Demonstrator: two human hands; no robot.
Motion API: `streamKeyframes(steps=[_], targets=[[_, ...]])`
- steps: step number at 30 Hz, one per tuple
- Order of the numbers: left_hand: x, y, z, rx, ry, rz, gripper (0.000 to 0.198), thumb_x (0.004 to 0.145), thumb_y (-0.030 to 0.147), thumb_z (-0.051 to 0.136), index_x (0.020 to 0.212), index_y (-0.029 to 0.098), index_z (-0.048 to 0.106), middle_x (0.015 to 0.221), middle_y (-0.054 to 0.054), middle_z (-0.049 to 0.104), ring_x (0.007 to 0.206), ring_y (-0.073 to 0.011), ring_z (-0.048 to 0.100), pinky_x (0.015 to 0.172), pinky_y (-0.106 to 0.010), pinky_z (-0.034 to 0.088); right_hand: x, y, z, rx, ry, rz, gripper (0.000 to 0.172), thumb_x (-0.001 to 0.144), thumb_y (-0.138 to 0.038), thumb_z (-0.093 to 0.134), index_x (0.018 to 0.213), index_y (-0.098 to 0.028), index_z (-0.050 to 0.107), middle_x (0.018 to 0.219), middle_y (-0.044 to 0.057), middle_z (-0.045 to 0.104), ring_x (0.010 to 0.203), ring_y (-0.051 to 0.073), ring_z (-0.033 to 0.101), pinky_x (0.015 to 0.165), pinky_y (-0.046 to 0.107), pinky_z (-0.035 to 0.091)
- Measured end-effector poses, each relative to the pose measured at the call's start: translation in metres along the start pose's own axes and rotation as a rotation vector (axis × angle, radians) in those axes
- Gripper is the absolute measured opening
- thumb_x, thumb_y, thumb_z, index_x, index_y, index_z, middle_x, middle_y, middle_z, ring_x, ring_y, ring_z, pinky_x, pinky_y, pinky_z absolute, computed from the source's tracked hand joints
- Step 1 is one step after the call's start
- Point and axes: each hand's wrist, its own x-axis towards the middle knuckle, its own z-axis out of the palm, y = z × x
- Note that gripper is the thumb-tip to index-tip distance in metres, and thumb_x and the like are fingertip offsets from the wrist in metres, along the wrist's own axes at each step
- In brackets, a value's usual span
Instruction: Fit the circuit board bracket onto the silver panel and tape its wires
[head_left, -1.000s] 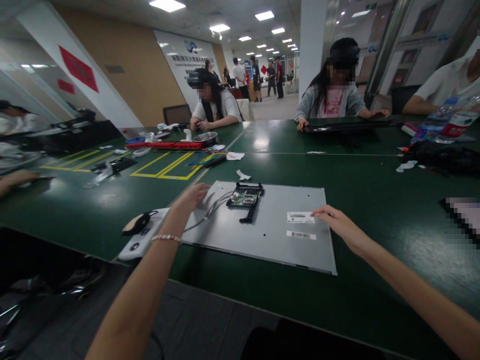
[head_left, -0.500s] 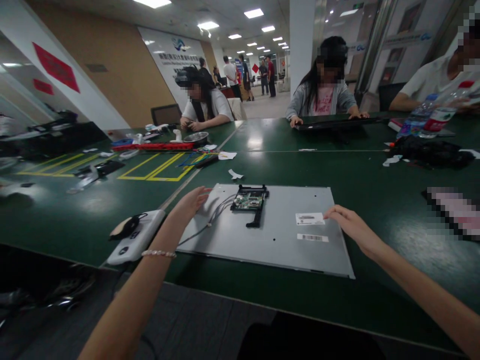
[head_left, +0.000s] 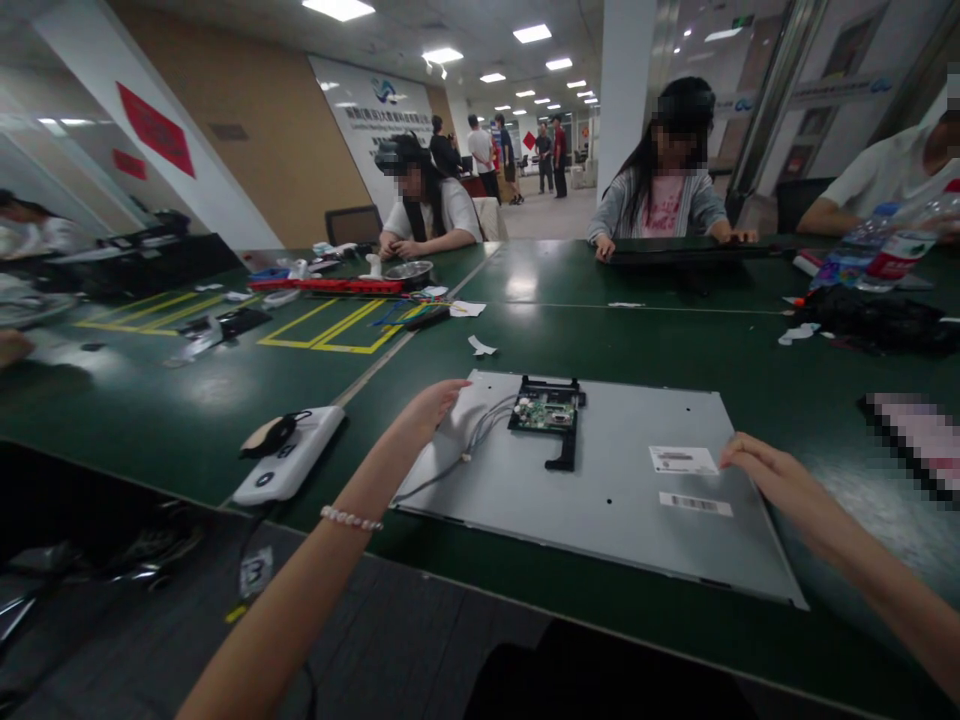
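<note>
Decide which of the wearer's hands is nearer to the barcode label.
Right. The right hand is at the right edge of the grey panel, close beside the barcode label; the left hand is at the opposite edge, beyond the circuit board.

The grey panel (head_left: 525,510) is rectangular; circuit board (head_left: 546,414) uppermost.

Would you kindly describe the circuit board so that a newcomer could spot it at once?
On the green table, find the grey metal panel between the left hand and right hand. Toward its far edge, left of the white labels, the circuit board sits in a black bracket. Unlike those labels, it is green, with grey cables at its left.
</note>
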Motion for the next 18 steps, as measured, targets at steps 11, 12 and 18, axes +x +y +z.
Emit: streamKeyframes(steps=[11,12,18], targets=[[-0.032,-0.005,0.042,-0.089,-0.107,0.038,0.018,0.068,0.022,0.061,0.084,0.02,0.071,0.118,-0.008,0.068,0.13,-0.0245,0.049,0.115,-0.034,0.028,-0.015,0.053,-0.044,0.056,0.036,0.201,0.033,0.078,-0.056,0.054,0.072,-0.026,0.066,0.088,0.005,0.066,0.095,0.031,0.06,0.081,0.038,0.046],[-0.033,-0.005,0.046,-0.098,-0.127,0.019,0.019,0.069,0.023,0.062,0.084,0.02,0.071,0.117,-0.008,0.067,0.13,-0.025,0.05,0.115,-0.035,0.029,-0.016,0.056,-0.048,0.051,0.043,0.225,0.033,0.077,-0.057,0.055,0.071,-0.026,0.066,0.089,0.005,0.066,0.096,0.031,0.06,0.08,0.038,0.046],[-0.04,-0.007,0.071,-0.165,-0.21,-0.006,0.022,0.07,0.026,0.063,0.09,0.018,0.07,0.115,-0.008,0.067,0.126,-0.0248,0.051,0.114,-0.034,0.03,-0.017,0.068,-0.063,-0.018,0.073,0.204,0.036,0.073,-0.061,0.056,0.075,-0.027,0.07,0.098,0.003,0.064,0.109,0.033,0.058,0.087,0.039,0.045]])
